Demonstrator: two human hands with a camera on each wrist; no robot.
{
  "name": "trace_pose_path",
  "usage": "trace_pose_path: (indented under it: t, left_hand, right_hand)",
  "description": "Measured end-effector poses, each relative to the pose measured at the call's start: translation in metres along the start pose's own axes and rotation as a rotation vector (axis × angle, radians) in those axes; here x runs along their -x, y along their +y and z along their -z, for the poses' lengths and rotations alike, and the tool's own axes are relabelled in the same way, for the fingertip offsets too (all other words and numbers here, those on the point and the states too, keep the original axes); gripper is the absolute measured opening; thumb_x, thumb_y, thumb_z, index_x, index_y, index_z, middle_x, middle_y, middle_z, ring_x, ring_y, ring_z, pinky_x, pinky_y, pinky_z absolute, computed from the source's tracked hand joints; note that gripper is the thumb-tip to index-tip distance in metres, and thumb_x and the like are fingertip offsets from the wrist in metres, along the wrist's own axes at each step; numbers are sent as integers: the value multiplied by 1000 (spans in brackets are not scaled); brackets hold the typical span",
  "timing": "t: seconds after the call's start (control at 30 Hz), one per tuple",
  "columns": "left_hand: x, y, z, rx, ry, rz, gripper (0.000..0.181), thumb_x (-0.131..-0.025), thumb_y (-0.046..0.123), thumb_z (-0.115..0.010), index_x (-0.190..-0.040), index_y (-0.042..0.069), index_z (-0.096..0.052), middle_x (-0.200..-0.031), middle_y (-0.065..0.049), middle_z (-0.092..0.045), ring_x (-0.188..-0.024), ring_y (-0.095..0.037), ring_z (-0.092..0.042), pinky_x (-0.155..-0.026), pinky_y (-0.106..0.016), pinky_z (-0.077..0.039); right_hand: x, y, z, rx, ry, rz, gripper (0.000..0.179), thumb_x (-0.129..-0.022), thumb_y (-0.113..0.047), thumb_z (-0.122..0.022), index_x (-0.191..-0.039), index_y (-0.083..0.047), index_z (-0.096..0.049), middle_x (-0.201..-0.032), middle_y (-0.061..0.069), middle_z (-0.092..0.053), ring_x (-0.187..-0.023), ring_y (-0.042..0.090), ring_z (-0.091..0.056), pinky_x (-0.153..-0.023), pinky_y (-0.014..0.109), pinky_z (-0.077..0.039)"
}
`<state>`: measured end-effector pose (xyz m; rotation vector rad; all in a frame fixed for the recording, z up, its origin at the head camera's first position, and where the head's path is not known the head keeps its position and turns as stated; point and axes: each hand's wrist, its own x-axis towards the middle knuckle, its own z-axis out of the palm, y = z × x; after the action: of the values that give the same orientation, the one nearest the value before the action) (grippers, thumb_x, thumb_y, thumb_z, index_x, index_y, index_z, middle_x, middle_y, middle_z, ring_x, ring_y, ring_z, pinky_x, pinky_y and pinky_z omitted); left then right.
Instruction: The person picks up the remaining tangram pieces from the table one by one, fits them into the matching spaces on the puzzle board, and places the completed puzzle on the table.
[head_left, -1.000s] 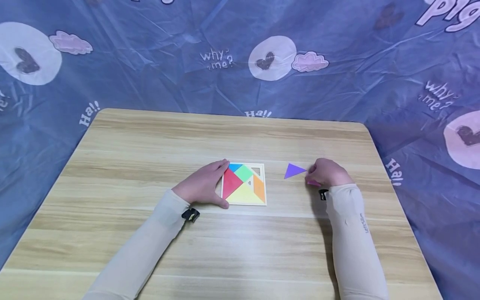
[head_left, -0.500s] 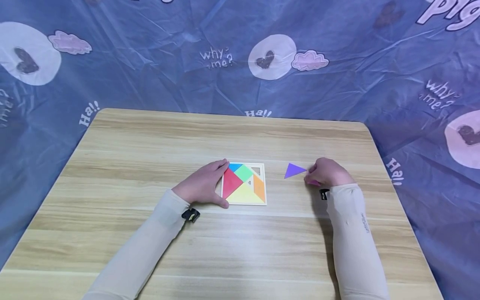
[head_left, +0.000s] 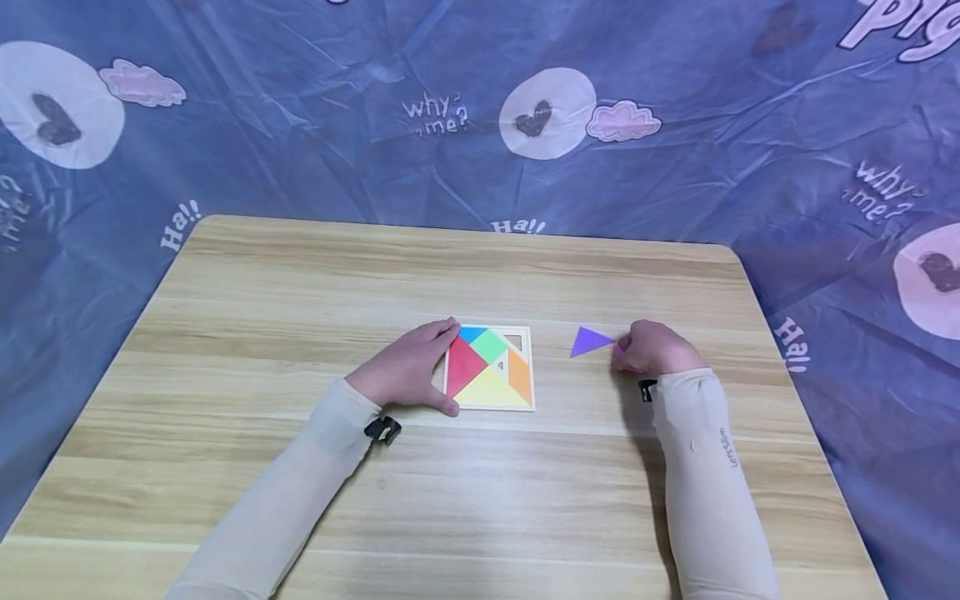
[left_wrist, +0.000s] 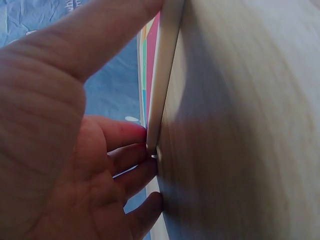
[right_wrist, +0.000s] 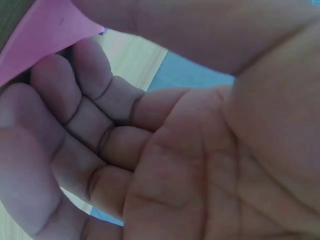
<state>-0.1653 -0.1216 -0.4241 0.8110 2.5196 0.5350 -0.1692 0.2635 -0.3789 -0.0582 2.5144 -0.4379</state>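
The pink triangle [right_wrist: 50,37] is pinched by the right hand [head_left: 658,348], right of the tangram tray [head_left: 527,334], which is gripped at its left side by the left hand [head_left: 408,365]; the purple triangle [head_left: 589,342] is located between, nearer the right hand

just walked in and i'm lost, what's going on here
A person's left hand holds the left side of a puzzle tray on a table, and the right hand pinches a pink piece to the tray's right. A purple triangle lies between the tray and that hand. The red piece, blue piece, green piece, yellow piece and orange piece are in the tray, where two gaps show.
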Motion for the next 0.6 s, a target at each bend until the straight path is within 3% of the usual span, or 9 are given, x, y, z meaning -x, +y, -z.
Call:
trace_pose_path:
  t: [0.17, 0.3, 0.6]
  left_hand:
    - [1, 0, 1, 6, -4, 4, 129, -71, 62, -88, -165, 5, -19, -172, -9, -19, -158, -27, -20, -126, -42, -26]
    - [1, 0, 1, 9, -5, 6, 129, -71, 62, -88, -165, 5, -19, -172, -9, -19, -158, -28, -20, -126, -42, -26]
    - [1, 1, 1, 13, -3, 6, 129, -71, 61, -89, -165, 5, -19, -172, -9, -19, -157, -27, -20, -126, -41, -26]
  right_hand:
    - [-1, 1, 0, -37, -20, -9, 28, -79, -10, -58, -57, -19, -44, -55, -7, -39, -60, 15, -42, -61, 30, -34]
    - [-2, 2, 0, -75, -9, -21, 21, -80, -8, -62, -62, -15, -54, -56, -6, -45, -62, 16, -46, -64, 30, -38]
    - [-5, 5, 1, -134, -15, -66, 33, -90, -18, -71, -62, -12, -56, -56, -4, -50, -60, 15, -49, -68, 30, -41]
